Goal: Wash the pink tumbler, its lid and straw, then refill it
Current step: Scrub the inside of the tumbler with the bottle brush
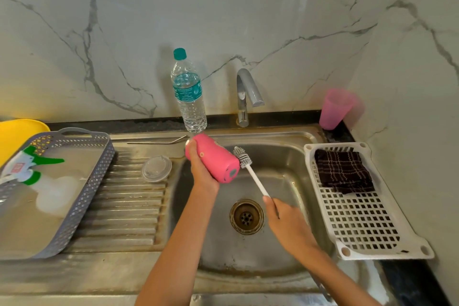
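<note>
Stainless steel sink [223, 264] set into dark worktop [285, 117]: basin right, ribbed drainboard left.

Grey perforated plastic basket [99, 174] on drainboard's left end, tilted, holding white spray bottle with green trigger [37, 171] lying on its side.

White plastic lattice rack [360, 226] along basin's right edge; dark checked cloth [344, 171] folded on its back half.

Yellow plastic tray [19, 131] at worktop's left edge, behind the basket, mostly cut off.

Clear plastic water bottle with teal cap [190, 99] upright on sink's back rim, capped, partly full.

Chrome tap [244, 97] at back rim, just right of the bottle.

Translucent pink plastic cup [335, 112] upright in worktop's back right corner.

Pink tumbler [214, 159] held over basin's back left corner, on its side, base end toward the camera and to the right.

Left hand [201, 169] wrapped round the tumbler's body from below, gripping it.

Right hand [283, 218] over the basin near the round drain [246, 216], fingers closed round the handle of a white bottle brush with grey bristles [250, 171].

Bristle head just beside the tumbler's base end; contact not clear.

Clear round plastic lid [157, 168] flat on drainboard, near basin's left edge.

Bent metal straw [156, 142] lying along drainboard's back edge, left of the tumbler.
</note>
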The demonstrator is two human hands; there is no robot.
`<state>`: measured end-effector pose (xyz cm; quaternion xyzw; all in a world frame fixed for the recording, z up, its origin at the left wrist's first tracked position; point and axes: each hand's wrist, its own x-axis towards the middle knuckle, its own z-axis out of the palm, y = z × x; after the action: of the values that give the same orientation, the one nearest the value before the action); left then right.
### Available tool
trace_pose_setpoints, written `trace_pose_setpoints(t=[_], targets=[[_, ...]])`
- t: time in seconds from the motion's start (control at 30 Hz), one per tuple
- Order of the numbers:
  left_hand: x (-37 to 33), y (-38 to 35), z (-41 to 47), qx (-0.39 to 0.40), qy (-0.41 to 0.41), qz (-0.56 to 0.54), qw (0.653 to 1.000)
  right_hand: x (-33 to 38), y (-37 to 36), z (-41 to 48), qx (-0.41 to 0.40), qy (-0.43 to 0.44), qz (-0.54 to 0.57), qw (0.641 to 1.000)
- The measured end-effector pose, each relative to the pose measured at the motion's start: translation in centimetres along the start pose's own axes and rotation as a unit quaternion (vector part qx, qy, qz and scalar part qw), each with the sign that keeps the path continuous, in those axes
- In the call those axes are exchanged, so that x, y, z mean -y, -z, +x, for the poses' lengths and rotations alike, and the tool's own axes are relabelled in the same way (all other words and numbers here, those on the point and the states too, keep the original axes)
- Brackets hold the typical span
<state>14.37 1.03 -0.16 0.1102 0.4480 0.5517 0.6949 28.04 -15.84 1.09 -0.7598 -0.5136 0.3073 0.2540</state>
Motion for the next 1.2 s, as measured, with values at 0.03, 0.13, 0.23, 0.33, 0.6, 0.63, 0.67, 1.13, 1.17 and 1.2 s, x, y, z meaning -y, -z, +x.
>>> trace_pose_setpoints(t=[0.03,0.13,0.23,0.33,0.6,0.63,0.67,1.13,1.17,1.2], targets=[[0.6,0.0,-0.2,-0.028,-0.004,0.001,1.000,-0.1,-0.1,0.2,-0.004,-0.005,0.003,1.000],[1.5,-0.5,-0.9,-0.063,-0.015,-0.049,0.997,0.2,-0.3,0.9,-0.016,-0.023,0.033,0.999],[1.3,-0.7,-0.5,-0.071,-0.021,-0.094,0.993,0.0,-0.4,0.3,-0.010,-0.028,0.031,0.999],[0.6,-0.9,-0.6,-0.033,-0.021,-0.069,0.997,-0.1,-0.4,-0.1,0.009,-0.040,0.040,0.998],[0.3,0.3,-1.0,0.037,0.009,0.014,0.999,1.3,1.4,2.1,0.010,-0.077,0.090,0.993],[0.4,0.3,-1.0,0.025,0.004,-0.007,1.000,1.3,1.2,1.8,0.021,-0.072,0.089,0.993],[0.4,0.3,-0.8,0.017,-0.001,-0.025,1.000,1.3,0.9,1.5,0.032,-0.068,0.091,0.993],[-0.8,0.8,-0.3,0.026,-0.041,0.028,0.998,2.4,2.3,1.3,0.077,-0.100,0.138,0.982],[-0.5,0.8,-0.6,0.037,-0.037,0.046,0.998,2.5,2.4,1.5,0.070,-0.106,0.148,0.981],[-0.1,0.9,-0.9,0.046,-0.032,0.063,0.996,2.6,2.6,2.0,0.060,-0.112,0.164,0.978]])
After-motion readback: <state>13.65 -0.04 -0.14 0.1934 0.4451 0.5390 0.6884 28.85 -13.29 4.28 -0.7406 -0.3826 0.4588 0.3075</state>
